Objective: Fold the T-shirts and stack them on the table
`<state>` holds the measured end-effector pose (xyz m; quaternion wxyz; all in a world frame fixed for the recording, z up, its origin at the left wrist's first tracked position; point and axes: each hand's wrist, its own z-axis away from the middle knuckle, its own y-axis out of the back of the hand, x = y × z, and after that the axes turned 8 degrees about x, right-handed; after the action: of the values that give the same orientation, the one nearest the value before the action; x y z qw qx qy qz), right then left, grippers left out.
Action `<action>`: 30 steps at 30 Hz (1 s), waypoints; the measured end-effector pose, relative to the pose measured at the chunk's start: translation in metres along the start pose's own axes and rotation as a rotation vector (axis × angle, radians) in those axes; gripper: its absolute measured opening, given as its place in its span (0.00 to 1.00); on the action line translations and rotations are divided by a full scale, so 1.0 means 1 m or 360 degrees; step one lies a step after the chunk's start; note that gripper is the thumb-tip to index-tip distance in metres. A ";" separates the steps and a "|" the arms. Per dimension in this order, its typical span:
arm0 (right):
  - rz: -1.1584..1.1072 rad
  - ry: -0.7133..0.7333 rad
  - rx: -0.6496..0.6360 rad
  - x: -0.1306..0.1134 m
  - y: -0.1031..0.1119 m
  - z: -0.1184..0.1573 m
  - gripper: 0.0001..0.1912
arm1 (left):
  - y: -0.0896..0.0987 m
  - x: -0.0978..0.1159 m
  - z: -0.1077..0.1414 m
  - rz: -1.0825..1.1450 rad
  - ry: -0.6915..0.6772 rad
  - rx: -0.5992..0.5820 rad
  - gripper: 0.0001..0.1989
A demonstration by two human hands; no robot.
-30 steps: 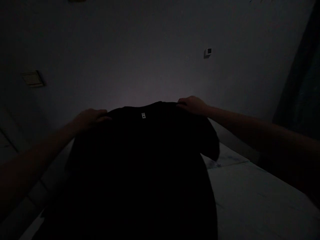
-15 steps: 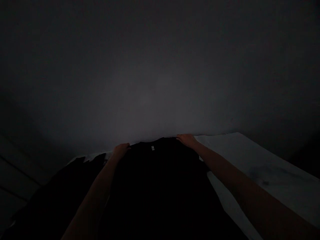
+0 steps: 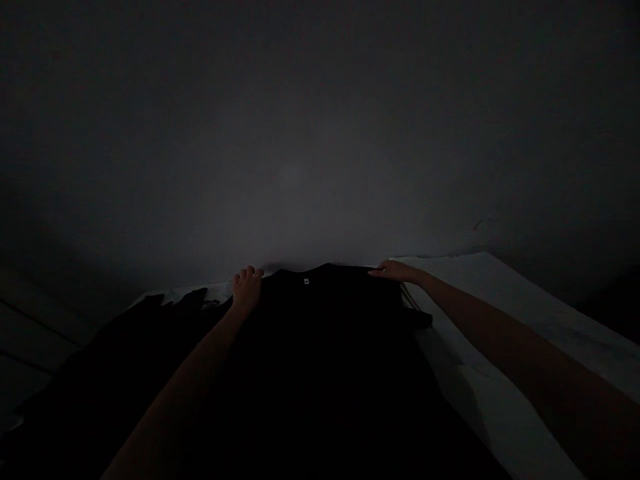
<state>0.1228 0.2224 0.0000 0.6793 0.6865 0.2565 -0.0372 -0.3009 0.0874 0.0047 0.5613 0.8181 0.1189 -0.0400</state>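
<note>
A black T-shirt (image 3: 320, 360) lies spread out with its neckline at the far side and a small pale label (image 3: 307, 281) inside the collar. At its left shoulder, my left hand (image 3: 247, 290) has its fingers curled over the cloth. My right hand (image 3: 397, 271) pinches the right shoulder edge between thumb and fingers. Below that hand, the right sleeve (image 3: 421, 319) sticks out to the side. Most of the shirt is too dark to show folds.
More black cloth (image 3: 125, 360) lies to the left, beyond my left forearm. A white-covered table (image 3: 505, 300) carries the garments and reaches right. Behind it rises a grey wall (image 3: 310, 153). The whole scene is dim.
My right hand has moved outward to the right along the shirt's shoulder. My left hand has shifted slightly, its fingers now bent upward. The right sleeve shows more.
</note>
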 end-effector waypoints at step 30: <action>0.0081 -0.0051 0.0548 -0.005 0.023 0.073 0.06 | -0.001 0.037 0.058 0.0254 0.0095 -0.0158 0.26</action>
<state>0.1493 0.1525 0.0176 0.5566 0.7983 0.2179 -0.0742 -0.2613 0.0397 -0.0250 0.5988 0.7969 0.0717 0.0351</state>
